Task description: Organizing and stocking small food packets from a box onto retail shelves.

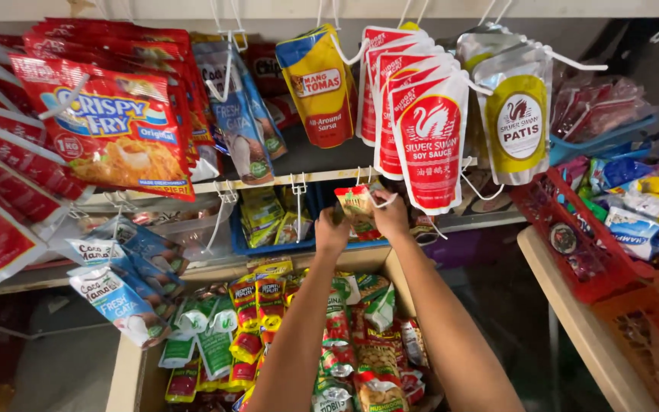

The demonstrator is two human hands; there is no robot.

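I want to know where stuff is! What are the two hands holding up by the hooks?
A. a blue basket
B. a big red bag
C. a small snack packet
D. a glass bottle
C: the left hand and right hand pinch a small orange and green packet between them, just below the white hooks.

Both bare forearms rise from the near edge of the view and reach toward the far side, running almost parallel and converging slightly. The left hand (332, 231) sits a little lower and nearer than the right hand (391, 216), with its back turned to the camera and its fingers curled inward into a loose pinch. The right hand is raised just beside it, fingers bent and closed at the tips. The two hands are close together, nearly touching, wrists straight and elbows out of view.
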